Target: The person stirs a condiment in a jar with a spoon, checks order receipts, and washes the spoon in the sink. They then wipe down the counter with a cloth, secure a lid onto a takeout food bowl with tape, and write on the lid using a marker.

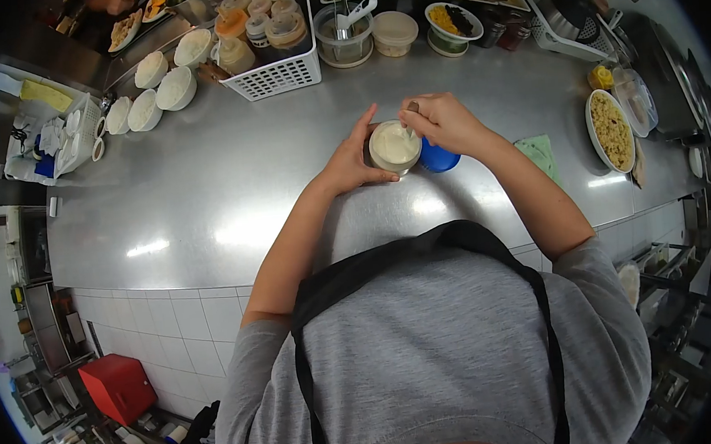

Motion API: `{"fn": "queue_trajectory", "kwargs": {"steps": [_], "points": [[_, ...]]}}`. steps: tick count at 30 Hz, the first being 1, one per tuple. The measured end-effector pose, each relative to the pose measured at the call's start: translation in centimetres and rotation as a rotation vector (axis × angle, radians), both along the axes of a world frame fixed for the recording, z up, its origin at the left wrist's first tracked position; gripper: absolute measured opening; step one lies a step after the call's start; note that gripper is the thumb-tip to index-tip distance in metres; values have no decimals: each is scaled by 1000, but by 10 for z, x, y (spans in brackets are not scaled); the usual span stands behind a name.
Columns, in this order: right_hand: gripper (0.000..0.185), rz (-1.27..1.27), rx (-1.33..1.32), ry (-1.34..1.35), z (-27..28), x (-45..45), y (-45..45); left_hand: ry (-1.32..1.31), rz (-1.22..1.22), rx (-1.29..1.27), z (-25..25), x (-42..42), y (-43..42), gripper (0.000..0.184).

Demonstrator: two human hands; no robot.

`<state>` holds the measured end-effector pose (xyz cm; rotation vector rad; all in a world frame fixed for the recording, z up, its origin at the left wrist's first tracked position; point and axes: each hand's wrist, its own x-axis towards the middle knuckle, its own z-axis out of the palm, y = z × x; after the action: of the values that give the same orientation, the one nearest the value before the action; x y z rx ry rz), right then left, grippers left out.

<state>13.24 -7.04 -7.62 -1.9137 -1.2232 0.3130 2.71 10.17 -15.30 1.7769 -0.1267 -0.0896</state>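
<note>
A round jar of creamy white paste (pixel 395 147) stands on the steel counter (pixel 283 152) in front of me. My left hand (pixel 356 158) is wrapped round its left side, thumb at the near edge. Above the jar's right side, my right hand (pixel 441 123) grips the handle of a utensil (pixel 411 121) whose lower end reaches the paste. A blue lid (pixel 439 157) lies just right of the jar, partly under my right hand.
White bowls (pixel 176 88) and a white basket of bottles (pixel 277 76) line the back left. Tubs (pixel 395 31) stand at the back. On the right are a green cloth (pixel 538 156) and an oval dish of yellowish food (pixel 610 130).
</note>
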Motion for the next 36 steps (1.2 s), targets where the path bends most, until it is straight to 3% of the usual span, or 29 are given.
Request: {"fn": "queue_trajectory", "kwargs": {"steps": [1, 5, 7, 8, 10, 15, 20, 23, 25, 28, 36], "points": [[25, -63, -197, 354, 6, -4, 0, 6, 7, -1, -1, -1, 0, 119], [23, -202, -60, 509, 12, -9, -6, -12, 8, -8, -1, -1, -1, 120], [20, -78, 6, 186, 32, -18, -12, -26, 31, -13, -4, -3, -3, 120], [20, -81, 7, 187, 33, -18, -13, -25, 27, -13, -6, -4, -4, 120], [20, 67, 139, -193, 36, -18, -14, -28, 42, -9, -7, -4, -5, 120], [16, -42, 89, -110, 53, -27, -20, -44, 37, -24, -9, -4, -5, 120], [14, -115, 40, 84, 20, -41, -44, -45, 63, -61, -12, -6, -10, 120], [12, -160, 54, 51, 7, -46, -56, -79, 135, -53, -14, -8, -19, 119], [11, -253, -127, -302, 8, -49, -59, -158, 243, 55, -20, -8, -25, 118], [11, -350, -266, -363, 11, -50, -54, -263, 305, 102, -29, -7, -30, 116], [11, -361, -164, -439, 14, -57, -73, -232, 299, 93, -24, -10, -30, 113]]}}
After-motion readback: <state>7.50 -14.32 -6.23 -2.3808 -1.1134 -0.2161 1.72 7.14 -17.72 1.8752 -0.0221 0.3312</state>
